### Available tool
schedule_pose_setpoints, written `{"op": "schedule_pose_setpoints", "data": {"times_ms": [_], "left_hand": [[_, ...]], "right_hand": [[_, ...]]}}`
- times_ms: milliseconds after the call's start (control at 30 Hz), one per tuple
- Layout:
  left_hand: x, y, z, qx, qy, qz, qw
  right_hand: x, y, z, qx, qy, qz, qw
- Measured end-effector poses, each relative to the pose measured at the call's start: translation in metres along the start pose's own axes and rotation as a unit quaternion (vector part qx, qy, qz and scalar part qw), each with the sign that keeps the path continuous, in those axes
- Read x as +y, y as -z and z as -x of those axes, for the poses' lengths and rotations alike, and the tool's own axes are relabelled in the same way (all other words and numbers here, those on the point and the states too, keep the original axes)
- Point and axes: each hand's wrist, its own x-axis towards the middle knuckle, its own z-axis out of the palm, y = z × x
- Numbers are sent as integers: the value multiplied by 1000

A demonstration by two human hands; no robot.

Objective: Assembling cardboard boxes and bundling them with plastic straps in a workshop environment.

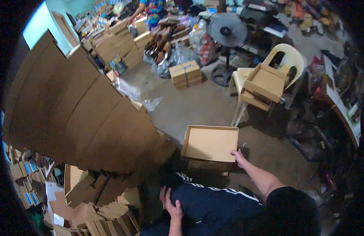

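Note:
An open, shallow cardboard box [210, 142] with a pale tan inside is in front of my legs. My right hand [238, 158] grips its near right corner, thumb at the rim. Under this box, more cardboard [207, 166] shows, partly covered by it. My left hand [172, 202] is by my thigh in dark trousers with white stripes, its fingers apart and holding nothing; whether it touches the cloth I cannot tell.
A tall wall of stacked cardboard [79, 114] rises at my left, with flat cardboard pieces [107, 220] below. Ahead are a tied box bundle [185, 74], a standing fan [227, 30] and a cream plastic chair [239, 75] bearing boxes [265, 82]. Another person [153, 13] is at the back.

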Motion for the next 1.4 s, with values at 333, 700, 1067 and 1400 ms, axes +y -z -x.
{"op": "schedule_pose_setpoints", "data": {"times_ms": [333,700,1067,1400], "left_hand": [[12,1,0,-14,-11,47,999],[-39,-7,7,16,103,32,994],[-42,-5,20,-11,133,36,990],[-15,5,4,-36,124,38,991]], "right_hand": [[-248,60,59,-79,124,-242,959],[-372,93,-5,3,189,-401,896],[-345,111,-32,-12,151,-357,922],[-280,104,-27,133,211,-136,959]]}}
